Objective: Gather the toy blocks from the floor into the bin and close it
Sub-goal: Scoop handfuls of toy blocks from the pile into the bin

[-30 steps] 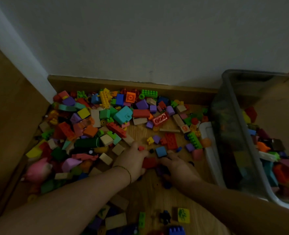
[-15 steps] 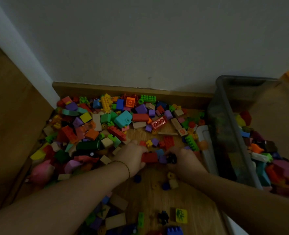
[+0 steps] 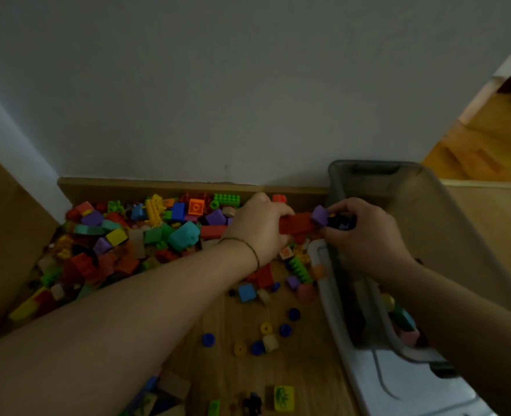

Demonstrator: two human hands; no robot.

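Observation:
A heap of coloured toy blocks (image 3: 134, 235) covers the wooden floor against the wall at the left. Both hands are raised above it and press a small cluster of blocks between them. My left hand (image 3: 257, 229) grips one end of a red block (image 3: 297, 223). My right hand (image 3: 365, 232) holds a purple block (image 3: 320, 215) and a dark piece at the other end, right at the near-left rim of the grey translucent bin (image 3: 422, 187). Some blocks show inside the bin (image 3: 404, 322), mostly hidden by my right forearm.
Small round blue and yellow pieces (image 3: 266, 328) lie scattered on the bare floor below the hands. A yellow tile (image 3: 283, 397) and dark bits lie near the bottom edge. The bin's white lid (image 3: 398, 382) lies under the bin's near side. A wall and baseboard (image 3: 158, 187) close the back.
Both hands rose from the floor with the red, purple and dark blocks held between them and moved right toward the bin. The camera tilted up and right.

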